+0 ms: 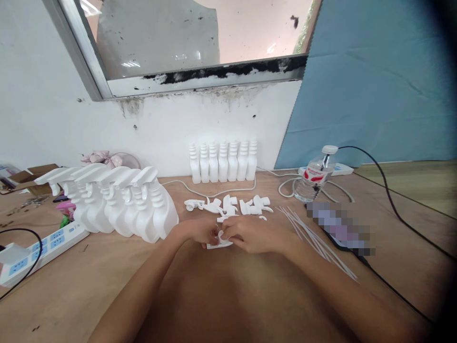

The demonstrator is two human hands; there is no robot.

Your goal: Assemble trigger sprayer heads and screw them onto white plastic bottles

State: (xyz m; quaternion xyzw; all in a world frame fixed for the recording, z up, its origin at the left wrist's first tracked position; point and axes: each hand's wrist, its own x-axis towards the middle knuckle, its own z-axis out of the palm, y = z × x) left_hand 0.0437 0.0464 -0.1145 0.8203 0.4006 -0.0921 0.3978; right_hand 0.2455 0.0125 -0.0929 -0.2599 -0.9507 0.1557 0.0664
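My left hand (204,231) and my right hand (248,234) meet low over the table, both with fingers closed on a white trigger spray head (220,244). The fingers cover much of this piece. Just beyond my hands lie several more white trigger spray heads (230,205) on their sides. Some small white parts (263,218) rest near my right hand. To the right of that hand, thin white tubes (314,238) lie in a loose bundle.
White spray bottles (117,209) with heads on stand in rows at the left, by a power strip (53,245). Several headless white bottles (223,164) line the wall. A water bottle (316,176), cables and a blurred phone (339,228) are at the right.
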